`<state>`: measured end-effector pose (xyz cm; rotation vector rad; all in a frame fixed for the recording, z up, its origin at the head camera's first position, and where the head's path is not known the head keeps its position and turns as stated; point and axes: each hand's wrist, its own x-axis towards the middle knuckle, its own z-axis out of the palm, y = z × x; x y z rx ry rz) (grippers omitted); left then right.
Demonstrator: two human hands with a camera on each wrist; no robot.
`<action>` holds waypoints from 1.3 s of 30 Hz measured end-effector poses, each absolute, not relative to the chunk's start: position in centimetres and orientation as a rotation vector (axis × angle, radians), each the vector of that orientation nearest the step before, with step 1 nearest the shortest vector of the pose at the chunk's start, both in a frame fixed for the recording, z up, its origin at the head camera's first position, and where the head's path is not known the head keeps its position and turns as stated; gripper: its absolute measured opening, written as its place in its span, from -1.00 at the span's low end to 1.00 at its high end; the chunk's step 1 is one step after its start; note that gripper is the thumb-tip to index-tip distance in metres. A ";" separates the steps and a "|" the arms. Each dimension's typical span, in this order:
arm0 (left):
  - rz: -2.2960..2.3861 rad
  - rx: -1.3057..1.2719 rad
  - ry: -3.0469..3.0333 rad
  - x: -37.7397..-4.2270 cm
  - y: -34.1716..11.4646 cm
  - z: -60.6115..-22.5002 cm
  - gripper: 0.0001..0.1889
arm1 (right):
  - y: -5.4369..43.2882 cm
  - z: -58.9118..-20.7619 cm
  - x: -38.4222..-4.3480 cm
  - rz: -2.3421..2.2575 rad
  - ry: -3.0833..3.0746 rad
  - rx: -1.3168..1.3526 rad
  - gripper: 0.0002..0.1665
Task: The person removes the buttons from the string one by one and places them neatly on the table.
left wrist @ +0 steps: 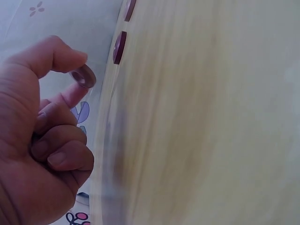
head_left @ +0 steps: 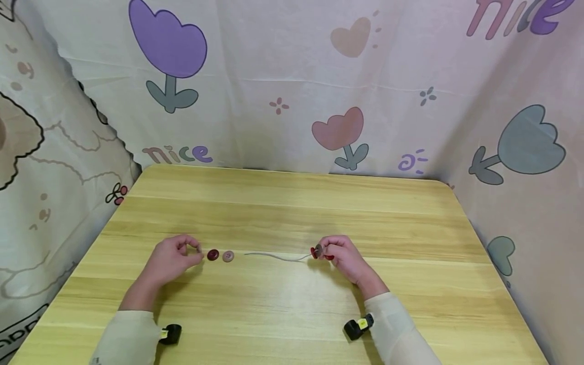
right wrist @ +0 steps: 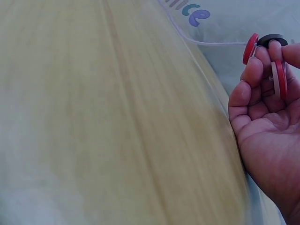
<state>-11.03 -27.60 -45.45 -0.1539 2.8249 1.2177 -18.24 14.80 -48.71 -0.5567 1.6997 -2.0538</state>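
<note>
My left hand (head_left: 175,259) pinches a brownish button (left wrist: 84,76) between thumb and index finger, the other fingers curled. Just right of it on the table lie a dark red button (head_left: 213,254) and a pale mauve button (head_left: 228,256). With its fingertips, my right hand (head_left: 347,257) holds a small group of buttons: a red button (right wrist: 250,48), a black button (right wrist: 272,39) and a red-and-white button (right wrist: 280,79). From the red one a thin white cord (head_left: 278,256) runs left, its free end towards the mauve button. How the cord passes through the buttons is hidden.
The wooden table (head_left: 283,213) fills the space in front, its far edge meeting a printed cloth (head_left: 255,132) with flowers and hearts. More printed cloth hangs at both sides. A small black device is strapped at each wrist.
</note>
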 end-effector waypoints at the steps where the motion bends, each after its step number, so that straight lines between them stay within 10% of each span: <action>1: 1.212 -0.157 2.822 -11.1 -27.7 -45.5 -0.75 | 14.8 -48.7 -18.3 -2.054 1.698 -0.560 -0.82; 39: 1.031 -0.180 2.874 -10.7 -28.3 -45.8 -0.68 | 14.9 -48.9 -18.4 -2.057 1.700 -0.577 -0.84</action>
